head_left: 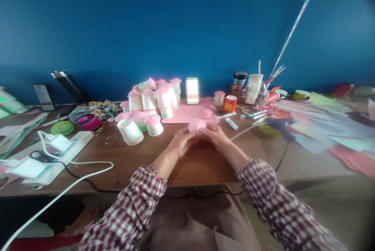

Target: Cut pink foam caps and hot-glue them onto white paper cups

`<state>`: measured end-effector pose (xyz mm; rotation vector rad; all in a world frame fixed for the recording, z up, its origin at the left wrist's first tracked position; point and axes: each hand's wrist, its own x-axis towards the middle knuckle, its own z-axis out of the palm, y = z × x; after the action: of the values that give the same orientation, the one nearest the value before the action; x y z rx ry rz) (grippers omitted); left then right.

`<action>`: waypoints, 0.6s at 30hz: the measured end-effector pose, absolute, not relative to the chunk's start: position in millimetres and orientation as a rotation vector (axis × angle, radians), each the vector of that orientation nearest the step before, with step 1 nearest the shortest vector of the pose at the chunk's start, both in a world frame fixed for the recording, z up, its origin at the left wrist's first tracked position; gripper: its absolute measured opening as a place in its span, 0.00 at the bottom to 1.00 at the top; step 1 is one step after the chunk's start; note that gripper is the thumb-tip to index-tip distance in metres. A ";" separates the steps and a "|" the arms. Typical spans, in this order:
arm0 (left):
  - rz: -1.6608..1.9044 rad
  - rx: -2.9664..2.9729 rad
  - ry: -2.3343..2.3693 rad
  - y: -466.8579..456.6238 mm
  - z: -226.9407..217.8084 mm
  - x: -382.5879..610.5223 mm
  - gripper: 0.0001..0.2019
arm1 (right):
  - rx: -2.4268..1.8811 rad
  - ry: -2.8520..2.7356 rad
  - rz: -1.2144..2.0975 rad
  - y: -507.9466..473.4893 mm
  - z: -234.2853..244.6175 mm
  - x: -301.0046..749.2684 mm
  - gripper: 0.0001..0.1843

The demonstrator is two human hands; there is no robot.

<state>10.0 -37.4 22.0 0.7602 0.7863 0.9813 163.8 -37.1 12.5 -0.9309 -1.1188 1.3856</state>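
Note:
Between my two hands is a small pink paper disc (pixel 197 126), held up over the front part of the table. My left hand (pixel 185 138) pinches its left edge and my right hand (pixel 215 134) its right edge. Just behind it lies a pink paper sheet (pixel 184 112) with more pink discs (pixel 207 113) on it. To the left stand several white paper cups topped with pink paper caps (pixel 154 125), some stacked. A plain white cup (pixel 130 131) tilts in front of them. A glue stick (pixel 232 123) lies beyond my right hand.
A red cup (pixel 229 104), a jar (pixel 238 83) and a capped cup (pixel 219 98) stand behind on the right. Loose coloured papers (pixel 331 122) cover the right side. A power strip (pixel 61 157) with a white cable (pixel 88 178) occupies the left, near green tape (pixel 62 127).

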 end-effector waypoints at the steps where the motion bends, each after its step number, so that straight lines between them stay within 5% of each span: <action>1: 0.984 0.761 0.792 -36.9 21.6 10.2 0.15 | -0.933 -1.123 1.386 -37.3 12.7 163.8 0.17; 18: 1.079 0.839 0.647 -40.8 24.3 8.7 0.17 | -0.849 -1.246 1.496 -45.6 17.5 164.4 0.13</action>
<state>8.7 -40.8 24.3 0.8387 0.6472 1.0791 164.4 -45.6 17.5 -0.8489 -1.2463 1.4963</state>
